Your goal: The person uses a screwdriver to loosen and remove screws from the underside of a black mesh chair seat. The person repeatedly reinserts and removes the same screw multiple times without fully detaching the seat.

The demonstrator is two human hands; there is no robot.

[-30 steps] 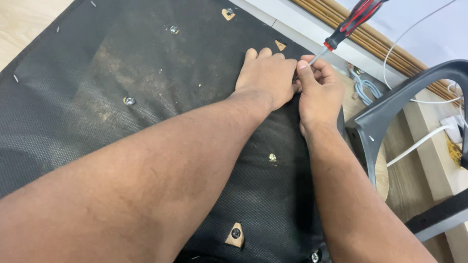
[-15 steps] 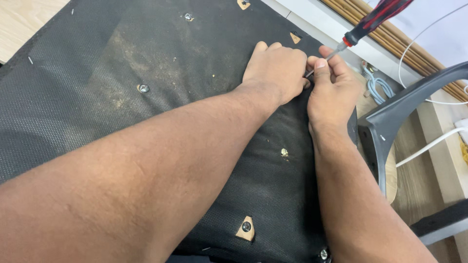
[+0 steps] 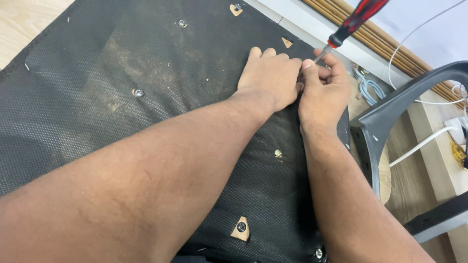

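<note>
While both forearms reach in from the bottom edge, a wide black fabric panel (image 3: 161, 97), dusty at its middle and looking like the underside of a chair seat, fills most of the view. All places below are given relative to this panel.

Off its right edge stands a curved dark grey plastic arm (image 3: 390, 117). White cables (image 3: 419, 141) trail past it over a pale wooden surface, and a white ledge with wooden strips runs beyond the panel's far edge.

Near the panel's far right corner the two hands meet. The left hand (image 3: 268, 78) lies knuckles up, fingers curled down onto the fabric; whether it pinches anything underneath cannot be told. The right hand (image 3: 324, 92) touches it, thumb and fingers closed around the metal shaft of a screwdriver (image 3: 348, 27). Its red and black handle slants up and away past the panel's far edge; the tip is hidden between the hands.

Compared with half a second ago, the hands sit in nearly the same spot and pose. The handle leans at much the same slant, with the whole view only slightly shifted. That suggests steady work at one fixing point rather than a move to another.

Small screws dot the panel: one (image 3: 139, 92) left of centre, one (image 3: 182, 23) near the far edge, one (image 3: 278, 154) by the right forearm. Small wooden tabs with bolts (image 3: 240, 227) show through cut-outs at the near edge.
</note>
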